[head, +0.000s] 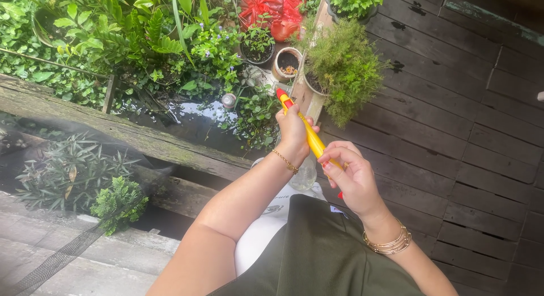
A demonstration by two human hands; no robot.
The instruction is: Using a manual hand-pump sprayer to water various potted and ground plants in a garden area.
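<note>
My left hand [293, 129] grips the upper part of a long yellow tool with a red tip [311, 135], held slanted over my lap. My right hand [350, 176] closes on its lower end, fingers curled around the yellow shaft, a small red piece showing below the palm. A clear glass jar [304, 176] sits just under the hands, partly hidden by my left wrist. Gold bracelets are on both wrists.
Dark wooden deck boards [453, 103] spread to the right. Potted plants [342, 66] and small pots [286, 62] stand ahead, with a red bag [271, 8] behind. A mossy wooden beam [113, 129] crosses left, above dark water and leafy plants [71, 168].
</note>
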